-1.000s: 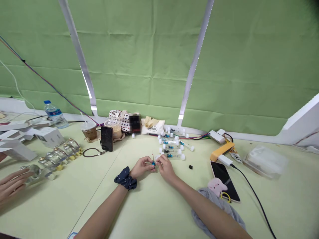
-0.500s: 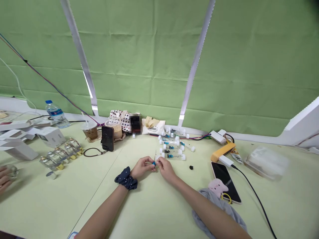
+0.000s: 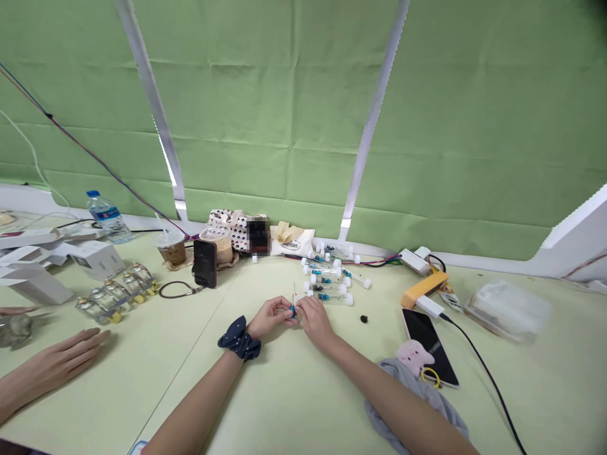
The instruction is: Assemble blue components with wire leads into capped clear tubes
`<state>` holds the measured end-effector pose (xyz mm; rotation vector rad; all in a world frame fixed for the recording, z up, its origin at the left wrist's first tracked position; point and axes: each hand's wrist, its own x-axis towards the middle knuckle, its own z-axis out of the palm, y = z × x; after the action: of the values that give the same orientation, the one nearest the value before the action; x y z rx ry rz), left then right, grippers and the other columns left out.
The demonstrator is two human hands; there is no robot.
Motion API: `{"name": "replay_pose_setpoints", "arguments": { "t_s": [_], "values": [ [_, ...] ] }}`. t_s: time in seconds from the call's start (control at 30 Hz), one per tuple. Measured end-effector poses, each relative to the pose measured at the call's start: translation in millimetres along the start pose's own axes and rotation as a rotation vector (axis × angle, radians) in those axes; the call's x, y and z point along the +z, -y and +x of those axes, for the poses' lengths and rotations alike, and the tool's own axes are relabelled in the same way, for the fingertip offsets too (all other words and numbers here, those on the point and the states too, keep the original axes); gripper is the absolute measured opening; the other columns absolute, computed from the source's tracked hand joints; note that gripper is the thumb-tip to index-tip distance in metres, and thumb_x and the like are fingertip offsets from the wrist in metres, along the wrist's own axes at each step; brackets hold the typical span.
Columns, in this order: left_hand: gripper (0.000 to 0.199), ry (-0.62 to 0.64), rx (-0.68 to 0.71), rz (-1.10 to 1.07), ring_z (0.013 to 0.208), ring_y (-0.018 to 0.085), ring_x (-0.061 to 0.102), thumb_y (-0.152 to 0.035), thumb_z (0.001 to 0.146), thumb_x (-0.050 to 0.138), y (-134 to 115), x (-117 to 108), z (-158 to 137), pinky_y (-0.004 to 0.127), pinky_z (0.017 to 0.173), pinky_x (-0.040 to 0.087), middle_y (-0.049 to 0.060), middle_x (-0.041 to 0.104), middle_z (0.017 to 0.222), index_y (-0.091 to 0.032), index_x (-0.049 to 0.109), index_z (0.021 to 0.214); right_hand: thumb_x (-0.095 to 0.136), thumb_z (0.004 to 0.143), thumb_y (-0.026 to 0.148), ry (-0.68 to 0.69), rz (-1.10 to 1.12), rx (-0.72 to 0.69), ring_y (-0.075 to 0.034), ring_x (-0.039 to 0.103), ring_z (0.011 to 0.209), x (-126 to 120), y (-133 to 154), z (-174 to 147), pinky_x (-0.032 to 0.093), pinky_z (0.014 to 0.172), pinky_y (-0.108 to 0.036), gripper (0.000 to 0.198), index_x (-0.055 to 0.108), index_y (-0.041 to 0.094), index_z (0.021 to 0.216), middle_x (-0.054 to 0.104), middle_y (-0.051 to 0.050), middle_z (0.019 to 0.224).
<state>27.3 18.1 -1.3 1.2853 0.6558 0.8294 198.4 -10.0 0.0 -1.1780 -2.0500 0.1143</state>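
Between thumb and fingers, my left hand pinches a small blue piece with a thin upright stem; a dark dotted scrunchie circles that wrist. My right hand is closed right beside the piece, its fingertips at the base of the stem. What those fingers grip is hidden. Just behind my hands lie several clear tubes with white caps, holding small blue or black parts. A small black round piece rests to the right of my right hand.
At left, a co-worker's hand lies near several small glass bottles, with white boxes behind. A standing phone, drink cup and water bottle are farther back. A flat phone and plastic box sit right.
My right fingers have shifted slightly and curled closer around the stem's base. A co-worker's hand has come in flat on the table at left, where a small round cap lay.
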Motion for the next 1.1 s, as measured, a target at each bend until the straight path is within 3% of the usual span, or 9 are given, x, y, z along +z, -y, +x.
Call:
{"name": "replay_pose_setpoints", "arguments": {
  "t_s": [0.27, 0.87, 1.1],
  "values": [
    [0.035, 0.0, -0.006, -0.024, 0.076, 0.02, 0.068, -0.036, 0.068, 0.07, -3.7, 3.1, -0.9, 0.031, 0.071, 0.052, 0.007, 0.066, 0.082, -0.011, 0.052, 0.084, 0.037, 0.091, 0.019, -0.008, -0.158, -0.054, -0.019, 0.042, 0.077, 0.5, 0.4, 1.1, 0.026, 0.07, -0.032, 0.02, 0.053, 0.019, 0.079, 0.052, -0.005, 0.077],
    [0.032, -0.007, 0.065, -0.023, 0.074, 0.019, 0.068, -0.03, 0.068, 0.072, 3.8, 4.0, 1.0, 0.031, 0.07, 0.052, 0.005, 0.067, 0.081, -0.013, 0.048, 0.081, 0.04, 0.086, 0.015, -0.079, 0.299, 0.089, -0.015, 0.048, 0.075, 0.7, -0.8, -1.0, 0.04, 0.068, -0.027, 0.017, 0.054, 0.019, 0.078, 0.047, -0.003, 0.081],
    [0.031, 0.004, 0.073, -0.021, 0.073, 0.019, 0.067, -0.028, 0.069, 0.071, 4.2, 6.3, 0.5, 0.031, 0.07, 0.051, 0.006, 0.068, 0.08, -0.013, 0.046, 0.08, 0.039, 0.085, 0.013, -0.095, 0.288, 0.105, -0.015, 0.048, 0.073, 5.0, -2.1, -2.1, 0.041, 0.066, -0.027, 0.018, 0.053, 0.019, 0.075, 0.046, -0.003, 0.08]
  ]
}}
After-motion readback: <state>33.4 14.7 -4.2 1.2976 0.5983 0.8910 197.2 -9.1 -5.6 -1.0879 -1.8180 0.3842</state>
